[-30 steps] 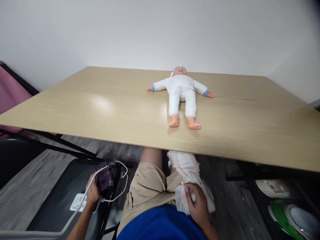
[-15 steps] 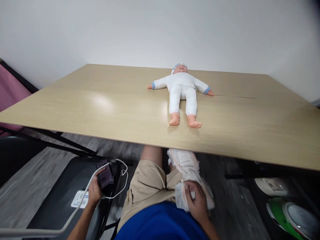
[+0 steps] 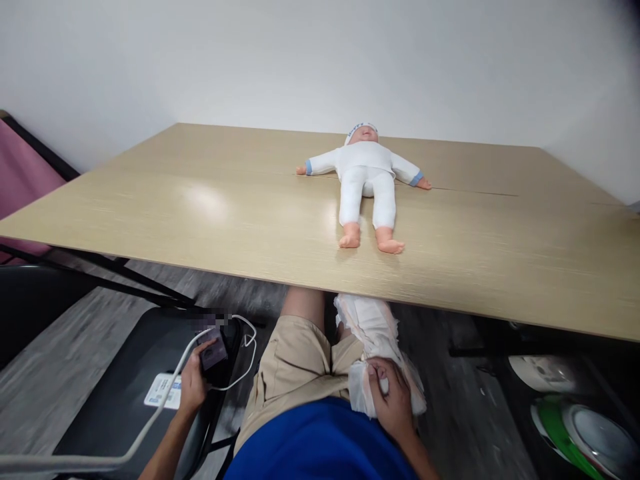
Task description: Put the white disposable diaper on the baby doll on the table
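Note:
A baby doll [image 3: 366, 180] in a white suit and cap lies on its back on the wooden table [image 3: 225, 213], arms spread, feet toward me. Below the table edge, my right hand [image 3: 393, 400] grips a white diaper [image 3: 373, 330] that rests on my lap. My left hand [image 3: 194, 383] holds a dark phone [image 3: 213, 352] with a white cable [image 3: 150, 427] plugged in, over a black chair seat [image 3: 120, 393] to my left.
A white card or label [image 3: 163, 392] lies on the black chair seat. A second black chair [image 3: 30, 300] stands at the far left, with a pink panel [image 3: 23, 180] behind it. A green and white round object [image 3: 580, 433] sits on the floor at the lower right.
My left hand has lowered the phone slightly toward the chair seat. My right hand stays on the diaper. The view has shifted a little, and the doll has not moved.

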The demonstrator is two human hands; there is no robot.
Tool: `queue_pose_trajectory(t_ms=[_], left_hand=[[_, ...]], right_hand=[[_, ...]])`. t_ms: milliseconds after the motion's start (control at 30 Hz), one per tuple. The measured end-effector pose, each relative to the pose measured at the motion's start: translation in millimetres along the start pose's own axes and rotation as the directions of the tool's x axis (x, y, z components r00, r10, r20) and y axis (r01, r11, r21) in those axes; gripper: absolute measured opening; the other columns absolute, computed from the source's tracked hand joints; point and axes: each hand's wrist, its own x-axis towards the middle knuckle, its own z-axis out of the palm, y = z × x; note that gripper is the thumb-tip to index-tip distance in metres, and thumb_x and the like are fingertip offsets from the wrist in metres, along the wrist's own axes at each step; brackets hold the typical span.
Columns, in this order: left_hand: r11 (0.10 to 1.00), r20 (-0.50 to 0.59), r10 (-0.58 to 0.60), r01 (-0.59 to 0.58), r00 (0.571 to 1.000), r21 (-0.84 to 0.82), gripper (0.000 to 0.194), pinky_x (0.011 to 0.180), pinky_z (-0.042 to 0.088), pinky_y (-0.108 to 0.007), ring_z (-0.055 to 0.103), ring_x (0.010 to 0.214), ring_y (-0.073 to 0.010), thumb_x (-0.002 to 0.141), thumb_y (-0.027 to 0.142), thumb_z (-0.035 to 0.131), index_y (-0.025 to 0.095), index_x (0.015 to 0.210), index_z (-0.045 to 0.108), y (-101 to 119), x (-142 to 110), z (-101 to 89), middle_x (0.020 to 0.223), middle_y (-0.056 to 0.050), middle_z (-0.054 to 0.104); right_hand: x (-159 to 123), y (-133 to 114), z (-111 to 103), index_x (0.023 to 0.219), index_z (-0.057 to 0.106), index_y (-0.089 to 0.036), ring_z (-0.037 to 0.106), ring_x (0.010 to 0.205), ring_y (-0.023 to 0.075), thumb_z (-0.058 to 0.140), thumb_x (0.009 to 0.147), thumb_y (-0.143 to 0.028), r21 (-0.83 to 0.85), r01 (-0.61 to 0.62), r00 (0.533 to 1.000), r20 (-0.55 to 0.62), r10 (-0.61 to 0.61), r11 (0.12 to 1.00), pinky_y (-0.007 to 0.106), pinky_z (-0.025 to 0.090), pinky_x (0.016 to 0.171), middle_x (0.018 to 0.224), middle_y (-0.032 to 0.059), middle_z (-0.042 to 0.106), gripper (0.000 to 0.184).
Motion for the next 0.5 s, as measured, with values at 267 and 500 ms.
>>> queue_pose_trajectory(t_ms=[267, 500], left_hand=[[0.999, 0.028, -0.05, 0.05, 0.998, 0.015, 0.08, 0.125, 0.044, -0.061, 0.065, 0.138, -0.0403, 0.11, 0.07, 0.018, 0.014, 0.133, 0.07, 4.6, 2.7, -2.0, 0.139, -0.02, 0.074], [1.0, 0.03, 0.002, -0.003, 1.0, 0.03, 0.078, 0.121, 0.048, -0.063, 0.068, 0.135, -0.0406, 0.108, 0.067, 0.017, 0.015, 0.131, 0.071, 6.8, 3.2, -3.5, 0.135, -0.019, 0.076]], right_hand=[[-0.1, 0.5, 0.3, 0.116, 0.072, -0.024, 0.073, 0.094, 0.0246, 0.058, 0.11, -0.032, -0.002, -0.01, 1.0, -0.004, 0.01, 1.0, 0.037, 0.059, 0.084, 0.106, 0.008, 0.079, 0.017], [-0.4, 0.3, -1.9, 0.117, 0.072, -0.024, 0.072, 0.094, 0.024, 0.058, 0.111, -0.032, 0.008, -0.024, 1.0, 0.016, 0.023, 1.0, 0.038, 0.058, 0.085, 0.106, 0.0071, 0.078, 0.017]])
